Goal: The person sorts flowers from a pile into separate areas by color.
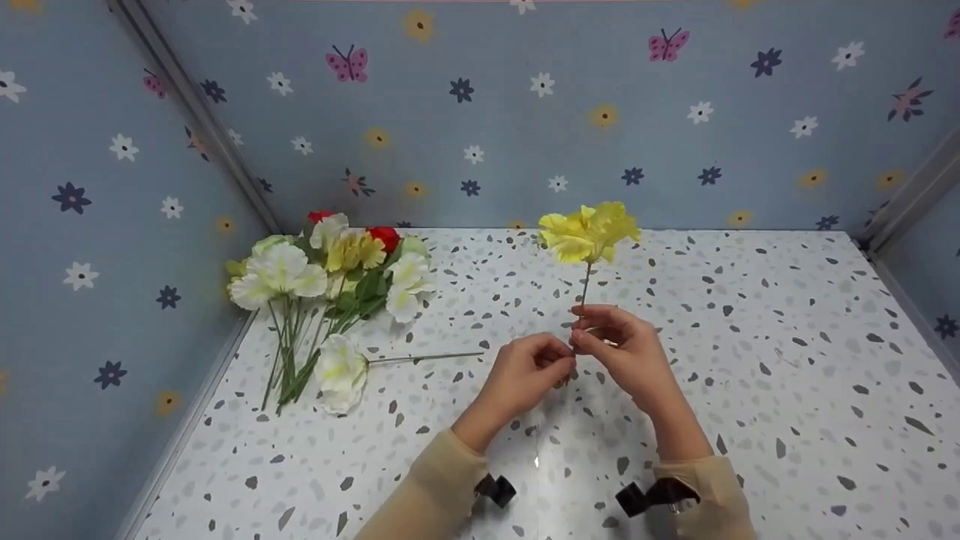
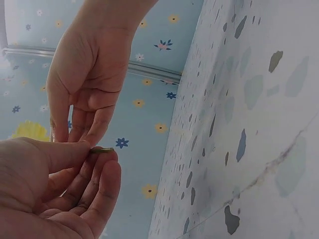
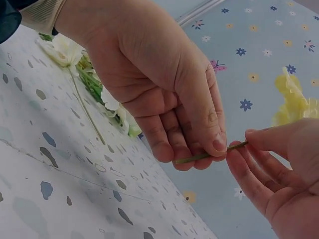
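A yellow artificial flower stands upright in front of the back wall, its thin green stem running down through both hands. My left hand pinches the stem near its lower end between thumb and fingers. Just above, my right hand pinches the same stem with thumb and fingertips. In the left wrist view the cut stem end pokes out past the left thumb. Left of the hands, a single white flower lies on the table with its stem pointing right.
A pile of artificial flowers, white, yellow and red with green leaves, lies at the table's back left corner. The speckled white table meets blue patterned walls at the back and sides.
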`<state>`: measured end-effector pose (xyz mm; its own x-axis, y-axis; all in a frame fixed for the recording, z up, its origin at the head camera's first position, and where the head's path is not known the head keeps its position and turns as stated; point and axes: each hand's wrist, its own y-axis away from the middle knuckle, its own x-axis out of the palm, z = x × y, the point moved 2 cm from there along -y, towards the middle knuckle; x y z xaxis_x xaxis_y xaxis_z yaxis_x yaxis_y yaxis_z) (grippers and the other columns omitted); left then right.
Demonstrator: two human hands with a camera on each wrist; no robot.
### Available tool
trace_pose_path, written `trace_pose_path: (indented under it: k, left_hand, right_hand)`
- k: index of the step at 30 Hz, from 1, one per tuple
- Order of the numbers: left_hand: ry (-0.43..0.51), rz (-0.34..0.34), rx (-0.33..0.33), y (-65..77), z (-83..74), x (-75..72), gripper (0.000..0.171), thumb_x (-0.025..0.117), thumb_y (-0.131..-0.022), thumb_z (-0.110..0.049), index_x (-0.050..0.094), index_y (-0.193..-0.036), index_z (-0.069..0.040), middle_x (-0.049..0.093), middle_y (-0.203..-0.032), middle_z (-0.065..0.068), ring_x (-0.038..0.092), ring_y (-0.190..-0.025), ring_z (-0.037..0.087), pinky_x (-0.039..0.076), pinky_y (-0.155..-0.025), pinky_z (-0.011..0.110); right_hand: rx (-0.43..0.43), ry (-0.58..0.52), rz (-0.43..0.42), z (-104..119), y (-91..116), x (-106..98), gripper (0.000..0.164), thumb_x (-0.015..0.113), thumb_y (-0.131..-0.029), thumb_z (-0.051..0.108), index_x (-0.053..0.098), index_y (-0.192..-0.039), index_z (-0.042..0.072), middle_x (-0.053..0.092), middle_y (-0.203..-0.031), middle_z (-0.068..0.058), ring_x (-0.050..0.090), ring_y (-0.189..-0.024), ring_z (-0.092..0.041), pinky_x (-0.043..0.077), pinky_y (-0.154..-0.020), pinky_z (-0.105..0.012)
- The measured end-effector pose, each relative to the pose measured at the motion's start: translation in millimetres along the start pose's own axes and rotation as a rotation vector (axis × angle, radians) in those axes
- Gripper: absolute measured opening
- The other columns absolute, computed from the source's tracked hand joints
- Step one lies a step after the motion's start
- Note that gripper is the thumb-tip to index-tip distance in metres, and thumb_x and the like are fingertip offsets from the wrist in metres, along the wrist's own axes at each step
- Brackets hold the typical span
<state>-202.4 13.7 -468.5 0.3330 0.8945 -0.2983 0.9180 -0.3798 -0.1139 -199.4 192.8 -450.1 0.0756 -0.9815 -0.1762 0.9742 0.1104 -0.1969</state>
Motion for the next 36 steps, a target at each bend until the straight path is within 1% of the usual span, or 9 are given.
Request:
trace_pose_path:
  k: [6, 10, 13, 17, 22, 25, 28, 31, 36]
  left_hand:
    - [0.033, 0.012, -0.007, -1.0, -1.5, -1.8, 0.003, 0.071, -0.094, -0.013, 0.072, -0.095, -0.010, 0.074, -0.086, 0.008, 0.071, -0.076, 0.027, 0.058, -0.064, 0.030]
    - [0.003, 0.001, -0.017, -2.8, -0.9, -13.7, 0.007, 0.074, -0.093, -0.018, 0.072, -0.095, -0.011, 0.073, -0.084, 0.003, 0.070, -0.074, 0.023, 0.058, -0.063, 0.029]
    - [-0.052, -0.037, -0.060, -4.4, 0.6, -32.4, 0.009, 0.074, -0.093, -0.020, 0.072, -0.094, -0.012, 0.071, -0.084, -0.002, 0.068, -0.071, 0.016, 0.057, -0.063, 0.029]
    - [-0.106, -0.087, -0.154, -3.8, 5.1, -65.3, 0.009, 0.072, -0.092, -0.021, 0.071, -0.094, -0.011, 0.071, -0.085, 0.004, 0.067, -0.070, 0.016, 0.057, -0.063, 0.030]
    - [-0.199, -0.148, -0.234, 6.4, 17.5, -106.9, 0.012, 0.072, -0.093, -0.024, 0.070, -0.091, -0.012, 0.071, -0.084, 0.009, 0.065, -0.067, 0.018, 0.053, -0.059, 0.030]
    - [-0.290, -0.195, -0.248, 15.5, 25.9, -128.8, 0.014, 0.071, -0.093, -0.025, 0.070, -0.088, -0.012, 0.069, -0.077, 0.006, 0.061, -0.064, 0.017, 0.050, -0.058, 0.030]
    - [-0.368, -0.243, -0.254, 23.1, 32.8, -146.9, 0.016, 0.071, -0.093, -0.025, 0.070, -0.084, -0.012, 0.065, -0.071, 0.003, 0.059, -0.060, 0.018, 0.047, -0.057, 0.032]
    - [-0.433, -0.281, -0.280, 28.2, 38.4, -160.2, 0.019, 0.070, -0.093, -0.027, 0.068, -0.083, -0.011, 0.064, -0.069, 0.003, 0.057, -0.059, 0.019, 0.046, -0.058, 0.034]
    - [-0.538, -0.270, -0.374, 34.5, 42.1, -172.5, 0.021, 0.066, -0.095, -0.028, 0.066, -0.090, -0.007, 0.064, -0.077, 0.007, 0.056, -0.062, 0.021, 0.046, -0.059, 0.036]
  right_hand:
    - [0.028, 0.067, 0.021, 2.7, 0.3, -6.8, 0.031, 0.072, -0.095, 0.014, 0.068, -0.125, 0.007, 0.070, -0.109, -0.013, 0.069, -0.099, -0.024, 0.058, -0.085, -0.030]
    - [0.042, 0.086, -0.027, 3.7, 0.6, -30.7, 0.032, 0.069, -0.097, 0.015, 0.066, -0.127, 0.005, 0.068, -0.111, -0.018, 0.069, -0.098, -0.031, 0.059, -0.084, -0.032]
    - [0.064, 0.170, -0.092, -1.4, 4.6, -66.6, 0.034, 0.067, -0.099, 0.019, 0.065, -0.130, 0.007, 0.067, -0.114, -0.015, 0.068, -0.099, -0.030, 0.059, -0.082, -0.030]
    - [0.143, 0.363, -0.211, -15.0, 20.1, -131.6, 0.039, 0.062, -0.102, 0.030, 0.061, -0.137, 0.013, 0.066, -0.121, -0.010, 0.068, -0.097, -0.015, 0.059, -0.080, -0.025]
    - [0.276, 0.599, -0.344, -33.0, 46.8, -217.1, 0.045, 0.055, -0.105, 0.033, 0.055, -0.145, 0.013, 0.063, -0.129, -0.016, 0.064, -0.085, 0.001, 0.056, -0.069, -0.018]
    - [0.408, 0.721, -0.433, -44.3, 60.1, -259.1, 0.046, 0.049, -0.107, 0.031, 0.049, -0.149, 0.011, 0.058, -0.135, -0.020, 0.060, -0.085, -0.002, 0.052, -0.061, -0.016]
    - [0.536, 0.772, -0.539, -57.5, 69.9, -288.9, 0.046, 0.042, -0.109, 0.026, 0.046, -0.150, 0.007, 0.055, -0.138, -0.022, 0.054, -0.090, -0.010, 0.044, -0.058, -0.015]
    - [0.607, 0.762, -0.620, -69.7, 78.5, -308.6, 0.045, 0.037, -0.109, 0.020, 0.045, -0.150, 0.003, 0.052, -0.138, -0.023, 0.049, -0.089, -0.017, 0.040, -0.057, -0.019]
    - [0.694, 0.766, -0.618, -81.5, 89.8, -323.3, 0.046, 0.037, -0.108, 0.016, 0.041, -0.152, 0.002, 0.047, -0.142, -0.026, 0.049, -0.094, -0.027, 0.042, -0.061, -0.028]
